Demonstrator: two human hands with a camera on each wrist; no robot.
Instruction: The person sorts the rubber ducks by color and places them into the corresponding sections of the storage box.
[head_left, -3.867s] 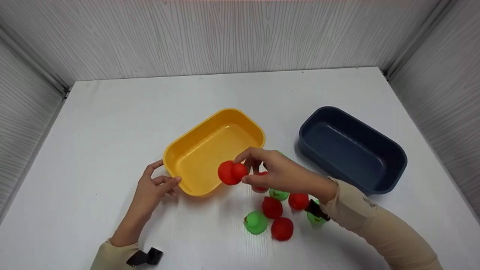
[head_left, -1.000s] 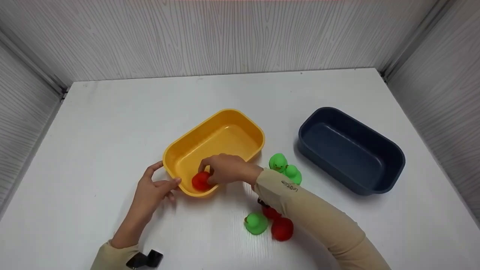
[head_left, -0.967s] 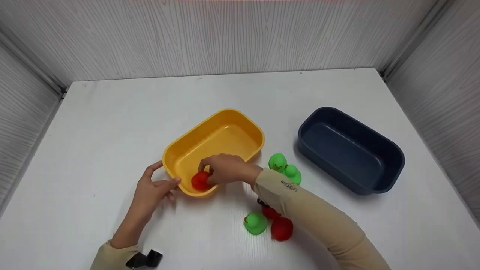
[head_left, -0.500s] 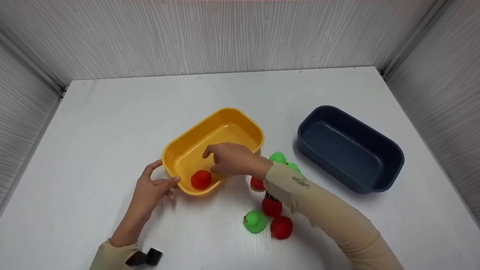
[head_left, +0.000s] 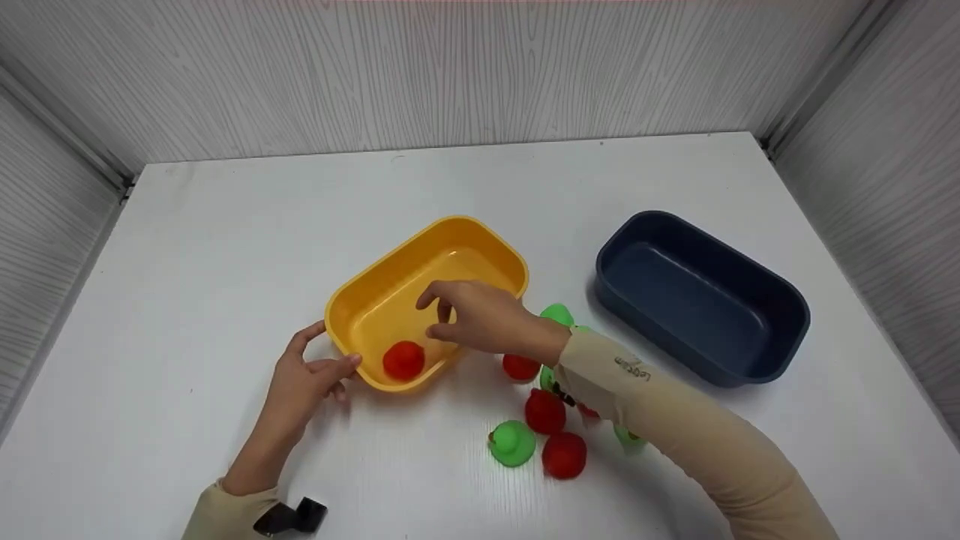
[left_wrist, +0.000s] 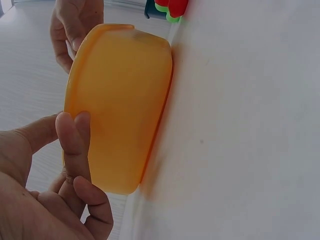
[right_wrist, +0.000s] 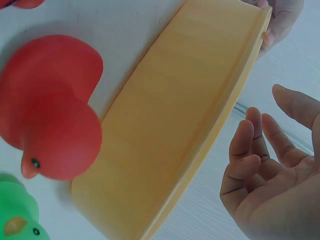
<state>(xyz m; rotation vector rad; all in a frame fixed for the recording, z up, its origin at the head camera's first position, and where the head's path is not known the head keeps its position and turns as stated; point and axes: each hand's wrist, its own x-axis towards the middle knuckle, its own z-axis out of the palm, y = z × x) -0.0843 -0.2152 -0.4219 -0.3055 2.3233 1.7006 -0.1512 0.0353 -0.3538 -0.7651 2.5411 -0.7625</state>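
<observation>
In the head view a yellow tub (head_left: 390,330) stands left of centre with a red rubber duck (head_left: 403,361) lying in its near corner. My left hand (head_left: 304,386) pinches the tub's left rim, thumb over the edge; the left wrist view has its fingers (left_wrist: 75,150) against the outer wall. Over the tub's right side hovers my right hand (head_left: 484,315), fingers loosely bent and nothing between them. The right wrist view shows that hand (right_wrist: 280,175) just past the rim, apart from the duck.
Several rubber ducks, red (head_left: 564,455) and green (head_left: 512,443), sit on the white table right of the tub, some partly hidden under the right forearm. A dark blue tub (head_left: 705,300) stands farther right. Panelled walls (head_left: 450,75) enclose the back and sides.
My right hand brought a red duck into the yellow tub, let it go in the near corner, then rose and drew back to the right. The left hand stays on the rim.
</observation>
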